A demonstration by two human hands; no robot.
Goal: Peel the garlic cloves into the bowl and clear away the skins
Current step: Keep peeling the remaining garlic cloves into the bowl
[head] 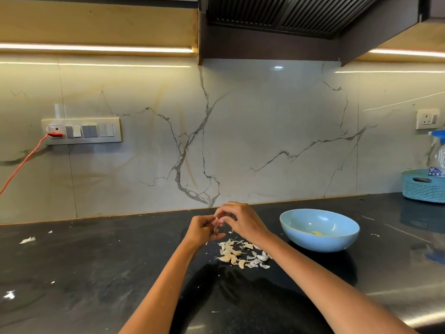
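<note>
Head: both hands' grip pinches garlic clove (218,221); bottle label (437,173) unreadable.

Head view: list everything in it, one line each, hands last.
bowl: one, light blue, on the counter right of the hands, something pale yellow inside
garlic pile: one heap of cloves and skins, whitish, on the counter below the hands
counter: one, black, stray white scraps on it
basket: one, teal, far right, spray bottle in it
switch panel: one, grey, left wall, red cord plugged in
socket: one, white, right wall
hood: one, dark, overhead
left hand: pinches a clove
right hand: pinches the same clove
</note>
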